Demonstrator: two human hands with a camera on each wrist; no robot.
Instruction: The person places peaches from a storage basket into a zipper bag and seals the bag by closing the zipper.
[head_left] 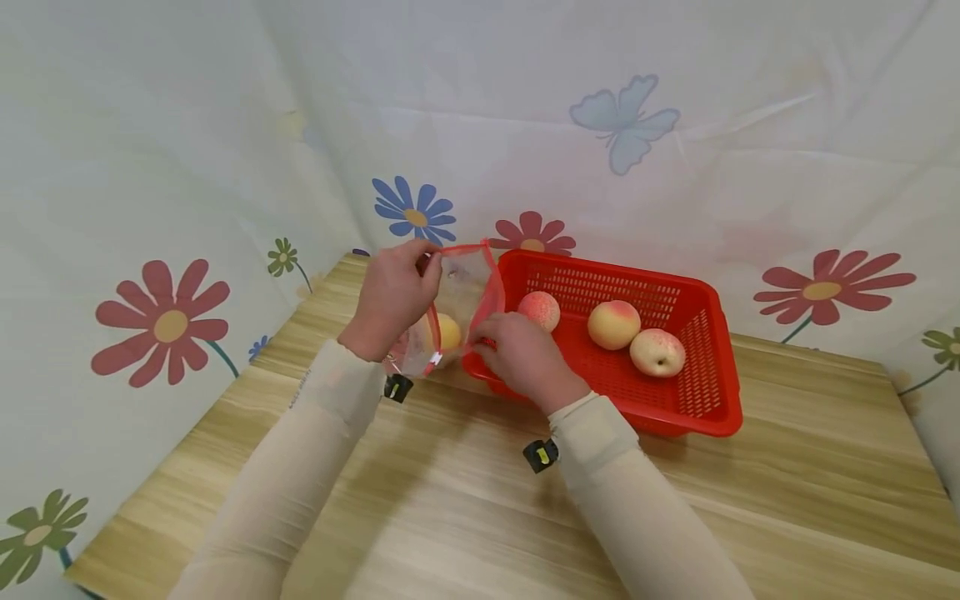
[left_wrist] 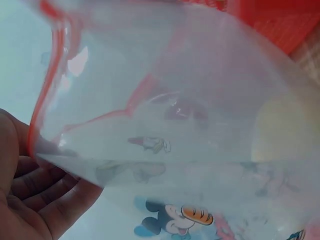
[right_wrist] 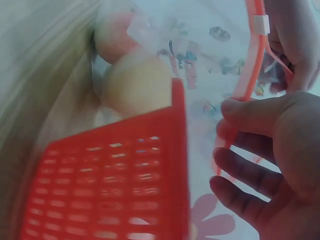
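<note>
A clear zip bag (head_left: 465,287) with a red zip edge is held up with its mouth spread, left of the red basket. My left hand (head_left: 401,287) pinches the bag's rim on the left side. On the opposite side, my right hand (head_left: 521,354) pinches the red edge between thumb and finger, the other fingers loosely bent in the right wrist view. Inside the bag lie a pale yellow peach (right_wrist: 135,87) and a redder peach (right_wrist: 115,40). Cartoon prints (left_wrist: 175,217) mark the plastic. A red zip slider (head_left: 436,358) with a white part sits on the near edge.
The red slotted basket (head_left: 622,275) stands right beside the bag, close to my right hand. In it are a pinkish peach (head_left: 540,308), a yellow-red peach (head_left: 613,325) and a pale speckled peach (head_left: 657,353). The wooden table (head_left: 465,500) meets a flowered cloth backdrop (head_left: 487,125).
</note>
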